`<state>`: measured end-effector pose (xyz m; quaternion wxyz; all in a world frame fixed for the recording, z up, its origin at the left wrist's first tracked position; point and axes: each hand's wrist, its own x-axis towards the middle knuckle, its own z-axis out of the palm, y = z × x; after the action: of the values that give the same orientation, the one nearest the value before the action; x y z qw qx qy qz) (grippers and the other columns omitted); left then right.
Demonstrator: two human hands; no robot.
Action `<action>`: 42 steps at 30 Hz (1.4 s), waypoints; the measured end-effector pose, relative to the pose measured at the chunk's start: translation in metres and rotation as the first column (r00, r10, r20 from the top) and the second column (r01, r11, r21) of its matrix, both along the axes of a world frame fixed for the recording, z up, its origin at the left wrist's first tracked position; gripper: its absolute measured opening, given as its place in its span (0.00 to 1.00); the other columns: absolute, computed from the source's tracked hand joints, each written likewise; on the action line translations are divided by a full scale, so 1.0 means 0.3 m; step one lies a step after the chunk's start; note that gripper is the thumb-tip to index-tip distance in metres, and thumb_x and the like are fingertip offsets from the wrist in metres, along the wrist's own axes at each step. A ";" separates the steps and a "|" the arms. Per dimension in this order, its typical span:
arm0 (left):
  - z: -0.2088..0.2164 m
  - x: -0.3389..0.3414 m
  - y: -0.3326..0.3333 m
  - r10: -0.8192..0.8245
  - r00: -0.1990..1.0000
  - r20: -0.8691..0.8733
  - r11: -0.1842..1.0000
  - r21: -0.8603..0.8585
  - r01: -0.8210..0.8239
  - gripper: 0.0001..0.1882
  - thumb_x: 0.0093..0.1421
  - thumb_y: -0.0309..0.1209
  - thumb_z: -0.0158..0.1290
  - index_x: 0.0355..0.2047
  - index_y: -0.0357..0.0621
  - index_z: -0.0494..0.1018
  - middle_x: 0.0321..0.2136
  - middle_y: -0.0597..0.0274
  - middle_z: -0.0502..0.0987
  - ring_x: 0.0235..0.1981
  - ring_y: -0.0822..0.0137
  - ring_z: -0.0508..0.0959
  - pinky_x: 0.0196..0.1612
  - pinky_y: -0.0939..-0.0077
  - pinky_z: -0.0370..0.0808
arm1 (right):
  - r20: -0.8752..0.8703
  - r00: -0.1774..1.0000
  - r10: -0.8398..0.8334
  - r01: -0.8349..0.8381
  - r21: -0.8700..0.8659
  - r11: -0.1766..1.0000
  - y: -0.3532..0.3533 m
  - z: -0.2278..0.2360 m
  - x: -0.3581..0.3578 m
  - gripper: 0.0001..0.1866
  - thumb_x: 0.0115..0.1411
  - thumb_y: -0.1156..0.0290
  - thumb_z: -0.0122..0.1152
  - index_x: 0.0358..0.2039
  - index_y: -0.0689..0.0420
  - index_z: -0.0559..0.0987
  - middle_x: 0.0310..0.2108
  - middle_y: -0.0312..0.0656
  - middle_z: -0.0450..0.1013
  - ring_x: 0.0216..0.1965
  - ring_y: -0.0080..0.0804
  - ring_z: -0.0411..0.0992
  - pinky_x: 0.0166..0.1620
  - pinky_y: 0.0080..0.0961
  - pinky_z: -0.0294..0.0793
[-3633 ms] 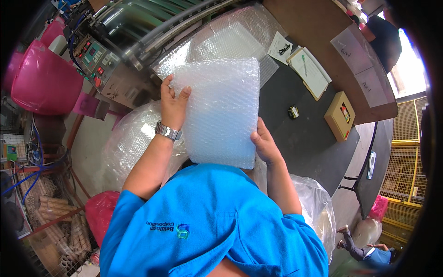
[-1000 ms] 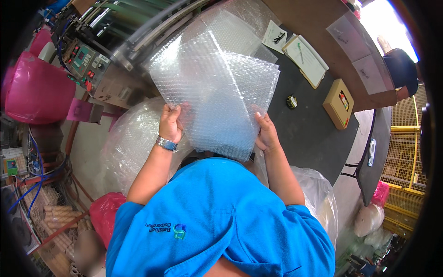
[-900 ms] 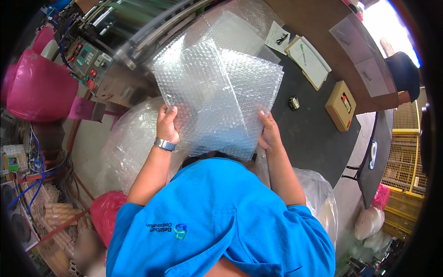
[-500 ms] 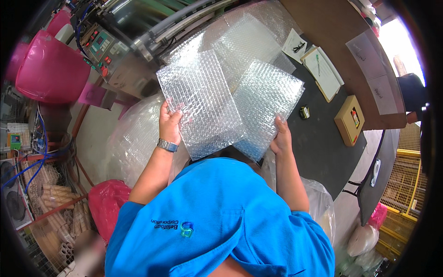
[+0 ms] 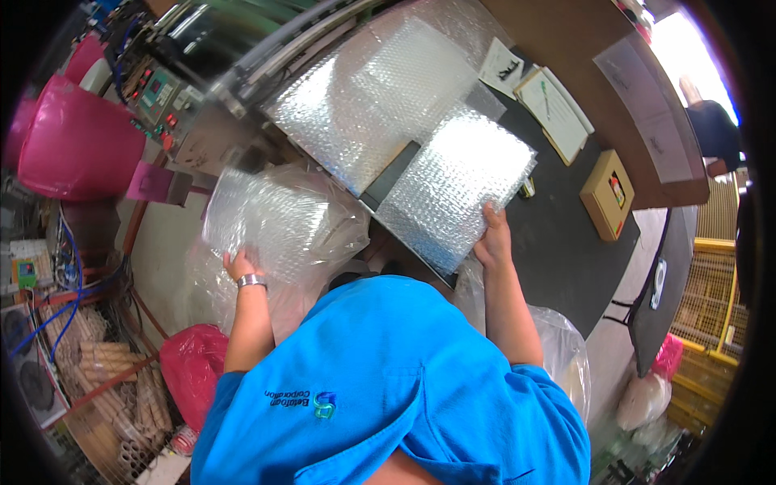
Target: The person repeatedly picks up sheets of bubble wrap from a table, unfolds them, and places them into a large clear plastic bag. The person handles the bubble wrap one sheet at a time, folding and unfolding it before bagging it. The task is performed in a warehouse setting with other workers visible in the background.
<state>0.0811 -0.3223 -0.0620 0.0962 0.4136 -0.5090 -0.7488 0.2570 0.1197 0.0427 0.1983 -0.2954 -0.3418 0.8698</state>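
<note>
Low on the left, a bubble wrap sheet (image 5: 271,212) is in my left hand (image 5: 242,265), pinched at its lower edge. It lies over or just above a large clear plastic bag (image 5: 343,214), and I cannot tell whether the two touch. My right hand (image 5: 495,241) grips the right edge of a shiny bubble wrap piece (image 5: 461,174), thumb on top and fingers hidden underneath. That piece is tilted over the dark table's front edge. Beyond it, a larger spread of bubble wrap (image 5: 404,81) covers the far left of the table (image 5: 558,250).
A clipboard with paper (image 5: 558,113), a tan box (image 5: 608,196) and a small dark round item (image 5: 527,187) sit on the table. A machine with a control panel (image 5: 158,97) stands at the left. Beyond the brown partition (image 5: 647,105), another person (image 5: 715,137) is partly visible.
My left hand has moved left and down with its bubble wrap sheet, away from the other piece and over the clear bag. My right hand has stayed nearly in place, still gripping its piece.
</note>
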 end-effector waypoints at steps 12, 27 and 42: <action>-0.257 0.078 -0.069 -0.283 0.842 0.459 0.924 -0.105 0.368 0.30 0.55 0.37 0.45 0.54 0.34 0.52 0.51 0.47 0.60 0.49 0.59 0.65 0.50 0.65 0.62 | 0.067 0.992 0.108 -0.107 -0.026 0.994 -0.033 0.018 -0.039 0.22 0.58 0.72 0.43 0.53 0.55 0.57 0.48 0.45 0.62 0.47 0.39 0.63 0.50 0.39 0.64; 0.315 -0.069 0.801 -0.982 0.190 0.003 0.190 0.070 0.979 0.14 0.58 0.38 0.44 0.39 0.42 0.67 0.22 0.67 0.70 0.25 0.76 0.70 0.24 0.81 0.67 | 0.308 0.951 0.017 -0.096 0.242 0.965 -0.072 -0.005 -0.069 0.27 0.51 0.79 0.50 0.52 0.61 0.56 0.46 0.48 0.62 0.46 0.37 0.62 0.49 0.32 0.62; 0.172 -0.424 1.268 -0.936 -0.325 0.134 -0.343 -0.551 0.760 0.16 0.50 0.33 0.50 0.40 0.42 0.69 0.29 0.58 0.72 0.28 0.68 0.70 0.33 0.74 0.68 | 0.300 0.284 -0.911 0.357 0.848 0.391 -0.053 0.341 0.386 0.25 0.53 0.77 0.51 0.51 0.65 0.57 0.46 0.45 0.62 0.46 0.29 0.60 0.50 0.21 0.58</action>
<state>-0.0460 0.0582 -0.0103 -0.3466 -0.3498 -0.7459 -0.4485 0.3727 0.1039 0.1451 0.4836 -0.6526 -0.4948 0.3090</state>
